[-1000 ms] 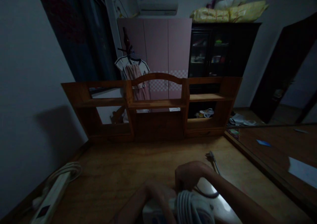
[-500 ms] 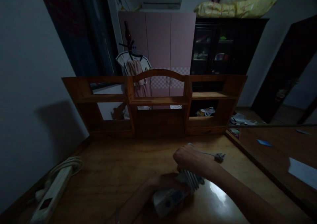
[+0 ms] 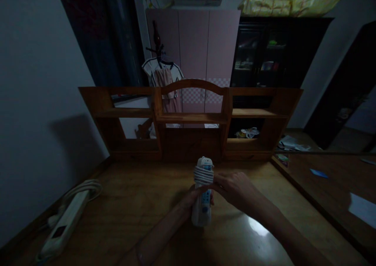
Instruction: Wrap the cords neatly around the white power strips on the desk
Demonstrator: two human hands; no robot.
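A white power strip (image 3: 202, 215) with a blue socket face stands nearly upright over the wooden desk. Its grey-white cord (image 3: 203, 175) is wound in several turns around the upper part. My left hand (image 3: 192, 197) is closed around the strip below the coil, its thumb across the front and fingertips showing at the right side. My right hand (image 3: 236, 185) is at the coil's right edge, fingers pinched together on the cord. The exact grip is dark and partly hidden. The plug at the cord's end does not show.
Another white power strip (image 3: 66, 223) with a coiled cord lies at the left by the wall. A wooden shelf unit (image 3: 190, 119) rises at the desk's back. On the brown surface at right lie a paper sheet (image 3: 362, 209) and a blue card (image 3: 319, 173).
The power strip has swung from slanted to nearly upright and moved away from me. My right hand has come down from above to the coil's right side. The dangling plug has gone from sight.
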